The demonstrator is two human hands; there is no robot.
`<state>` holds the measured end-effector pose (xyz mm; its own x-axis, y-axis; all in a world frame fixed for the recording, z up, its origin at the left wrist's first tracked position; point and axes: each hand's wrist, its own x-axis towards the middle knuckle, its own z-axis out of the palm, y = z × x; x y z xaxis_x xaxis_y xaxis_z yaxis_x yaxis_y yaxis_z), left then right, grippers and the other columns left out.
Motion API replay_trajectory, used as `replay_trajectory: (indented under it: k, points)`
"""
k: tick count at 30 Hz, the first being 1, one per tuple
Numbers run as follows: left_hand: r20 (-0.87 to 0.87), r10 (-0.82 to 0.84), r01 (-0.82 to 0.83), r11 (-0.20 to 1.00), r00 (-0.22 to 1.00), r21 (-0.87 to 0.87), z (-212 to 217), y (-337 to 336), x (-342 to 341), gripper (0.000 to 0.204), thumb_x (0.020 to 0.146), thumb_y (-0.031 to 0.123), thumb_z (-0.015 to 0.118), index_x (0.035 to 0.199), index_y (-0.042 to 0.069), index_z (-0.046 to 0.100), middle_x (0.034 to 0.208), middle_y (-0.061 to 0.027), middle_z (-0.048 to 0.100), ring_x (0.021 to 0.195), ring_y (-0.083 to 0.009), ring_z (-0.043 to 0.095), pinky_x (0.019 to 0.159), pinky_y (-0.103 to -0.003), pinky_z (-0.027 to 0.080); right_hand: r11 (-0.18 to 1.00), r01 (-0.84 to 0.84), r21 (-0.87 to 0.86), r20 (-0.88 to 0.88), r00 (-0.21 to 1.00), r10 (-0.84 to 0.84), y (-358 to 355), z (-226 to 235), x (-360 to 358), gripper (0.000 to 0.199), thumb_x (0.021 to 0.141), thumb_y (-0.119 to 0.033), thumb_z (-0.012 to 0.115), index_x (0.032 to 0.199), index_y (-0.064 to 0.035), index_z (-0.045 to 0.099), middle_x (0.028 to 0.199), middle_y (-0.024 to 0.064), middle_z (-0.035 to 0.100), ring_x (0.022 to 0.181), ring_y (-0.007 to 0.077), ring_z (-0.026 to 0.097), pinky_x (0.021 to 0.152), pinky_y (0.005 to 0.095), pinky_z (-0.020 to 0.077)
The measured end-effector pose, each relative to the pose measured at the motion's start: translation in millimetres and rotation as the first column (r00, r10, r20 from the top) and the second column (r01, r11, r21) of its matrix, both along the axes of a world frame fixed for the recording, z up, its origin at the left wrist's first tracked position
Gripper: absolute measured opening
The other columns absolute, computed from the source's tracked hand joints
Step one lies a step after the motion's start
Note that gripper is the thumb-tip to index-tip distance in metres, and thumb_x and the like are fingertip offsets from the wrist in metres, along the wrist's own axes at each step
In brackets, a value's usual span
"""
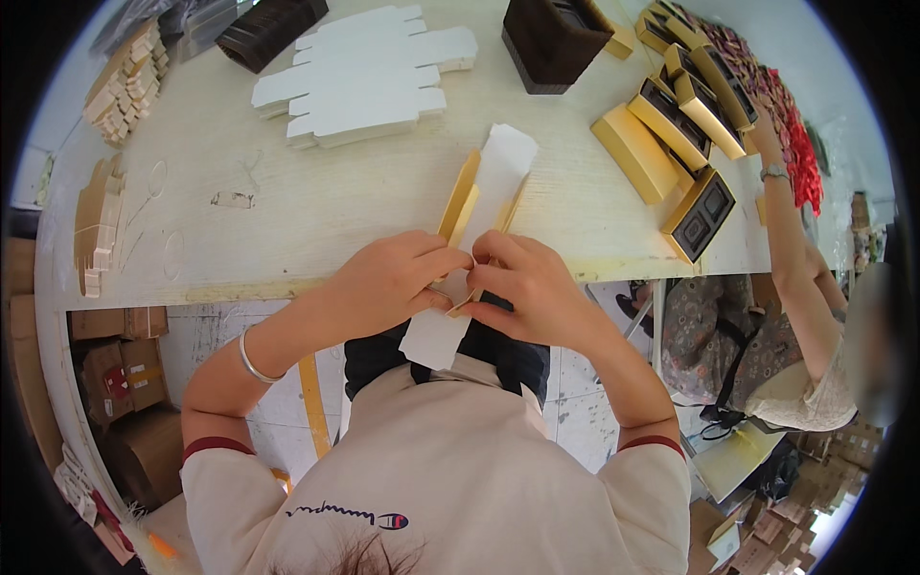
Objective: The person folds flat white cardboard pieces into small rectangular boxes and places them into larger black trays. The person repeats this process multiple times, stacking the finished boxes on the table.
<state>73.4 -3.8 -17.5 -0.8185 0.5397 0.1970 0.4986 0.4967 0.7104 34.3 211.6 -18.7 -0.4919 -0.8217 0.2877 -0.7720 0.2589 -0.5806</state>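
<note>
A partly folded cardboard box (pixel 499 172), white inside and gold outside, lies over the table's front edge, its side walls raised and its near flap hanging toward my lap. My left hand (pixel 399 278) pinches the box's left near corner. On the opposite corner, my right hand (pixel 522 287) is closed with thumb and fingers on a small folded flap. Both hands nearly touch each other over the near end. Exactly how the small flaps tuck together is hidden behind my fingers.
A stack of flat white box blanks (pixel 369 77) lies ahead, with dark plastic trays (pixel 551 48) beside it. Gold boxes with dark inserts (pixel 704 216) pile up at the right, near a co-worker's arm (pixel 791 220). More folded blanks (pixel 101 225) lie at the left edge.
</note>
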Motion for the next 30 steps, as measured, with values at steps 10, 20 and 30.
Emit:
replay_trajectory:
  k: [10, 20, 30]
  points:
    - [0.119, 0.124, -0.133, 0.989, 0.985, 0.062, 0, 14, 7, 0.021, 0.075, 0.002, 0.074, 0.091, 0.003, 0.061, 0.079, -0.0085, 0.057, 0.067, -0.0234, 0.059, 0.059, -0.033, 0.049, 0.989, 0.01, -0.148, -0.037, 0.999, -0.016, 8, -13, 6, 0.019, 0.072, 0.003, 0.068, 0.088, -0.001, 0.059, 0.112, 0.0122, 0.056, 0.085, 0.0297, 0.056, 0.075, 0.0383, 0.0466]
    - [0.131, 0.199, -0.211, 0.974, 0.971, 0.087, -6, 26, 8, 0.011, 0.077, -0.001, 0.07, 0.082, 0.001, 0.06, 0.085, -0.0081, 0.055, 0.068, -0.0234, 0.061, 0.056, -0.033, 0.049, 0.977, 0.169, -0.13, -0.158, 0.969, -0.188, 12, -20, 26, 0.044, 0.069, 0.006, 0.065, 0.113, 0.0035, 0.058, 0.129, 0.0182, 0.05, 0.094, 0.0321, 0.057, 0.08, 0.0384, 0.0486]
    - [0.658, -0.138, -0.086, 0.951, 0.74, 0.296, 20, 7, -19, 0.042, 0.087, 0.017, 0.068, 0.12, 0.006, 0.045, 0.096, -0.0025, 0.048, 0.074, -0.0099, 0.046, 0.066, -0.023, 0.042, 0.915, 0.232, -0.331, 0.113, 0.972, -0.206, 16, -33, 21, 0.026, 0.071, 0.007, 0.068, 0.096, -0.0006, 0.064, 0.109, 0.014, 0.058, 0.091, 0.0275, 0.061, 0.073, 0.0327, 0.0516]
